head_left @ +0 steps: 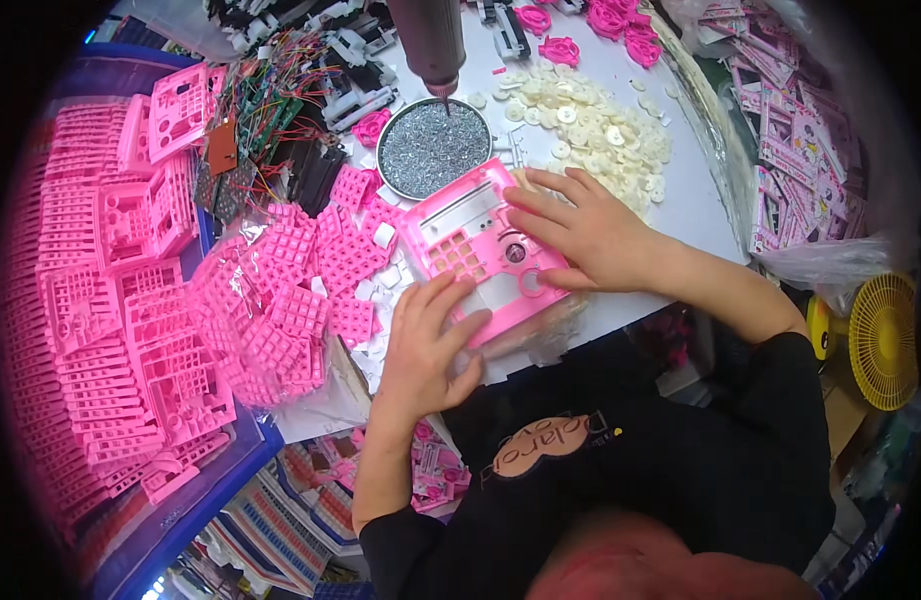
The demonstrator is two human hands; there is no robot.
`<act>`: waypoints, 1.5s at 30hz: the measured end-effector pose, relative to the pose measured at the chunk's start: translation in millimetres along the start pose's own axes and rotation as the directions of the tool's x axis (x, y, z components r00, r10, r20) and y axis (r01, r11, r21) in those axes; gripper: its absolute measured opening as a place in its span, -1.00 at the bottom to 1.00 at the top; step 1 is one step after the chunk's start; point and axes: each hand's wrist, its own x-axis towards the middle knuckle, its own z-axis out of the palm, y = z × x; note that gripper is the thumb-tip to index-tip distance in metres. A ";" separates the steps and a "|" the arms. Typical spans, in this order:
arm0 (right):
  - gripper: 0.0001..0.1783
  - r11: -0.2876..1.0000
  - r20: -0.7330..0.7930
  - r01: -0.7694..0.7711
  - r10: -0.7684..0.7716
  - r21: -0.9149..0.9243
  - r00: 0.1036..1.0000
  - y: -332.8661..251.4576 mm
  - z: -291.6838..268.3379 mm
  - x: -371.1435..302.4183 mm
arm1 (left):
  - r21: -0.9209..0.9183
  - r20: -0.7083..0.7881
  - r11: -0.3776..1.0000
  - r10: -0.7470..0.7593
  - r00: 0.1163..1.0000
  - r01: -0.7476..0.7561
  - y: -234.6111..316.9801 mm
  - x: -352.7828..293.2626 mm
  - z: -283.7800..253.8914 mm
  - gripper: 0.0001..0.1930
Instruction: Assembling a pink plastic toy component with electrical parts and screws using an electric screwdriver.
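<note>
A pink plastic toy panel [481,255] with a grid of square openings, a round dark insert and a ring lies tilted on the white table before me. My left hand [426,345] holds its near left edge, fingertips beside the square openings. At its right side, my right hand [596,235] grips the edge, fingers bent over the top face and thumb near the ring. What lies under the panel is mostly hidden. Just beyond it stands a round tray [436,150] full of small metal screws. A dark electric screwdriver [431,45] hangs with its tip over the screws.
Stacked pink housings [111,290] fill a blue crate on the left. Pink button pads [281,310] lie loose and bagged beside wired circuit boards [266,120]. Cream plastic discs [586,125] are heaped beyond my right hand. Printed cards [801,150] and a yellow fan [884,340] are at right.
</note>
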 end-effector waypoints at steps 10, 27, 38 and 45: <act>-0.25 0.986 -0.013 0.095 -0.094 0.138 0.995 7.0 2.3 -8.5 | 0.021 -0.005 0.999 -0.042 0.999 0.042 -0.2 14.8 10.1 -0.58; -0.93 0.986 -0.217 0.018 -0.054 -0.166 0.975 132.1 20.0 92.4 | 0.081 -0.029 0.994 -0.066 0.997 0.068 11.8 23.2 27.9 -0.55; -0.85 0.907 -0.279 0.156 -0.045 0.391 0.959 -2.7 -20.9 51.7 | -0.407 -0.216 0.885 -0.334 0.917 0.226 -4.2 69.5 17.0 -0.87; -0.82 0.945 -0.148 -0.041 0.094 0.324 0.985 -16.8 -16.5 24.2 | 0.030 -0.314 0.996 -0.070 0.947 0.084 5.3 45.1 25.5 -0.80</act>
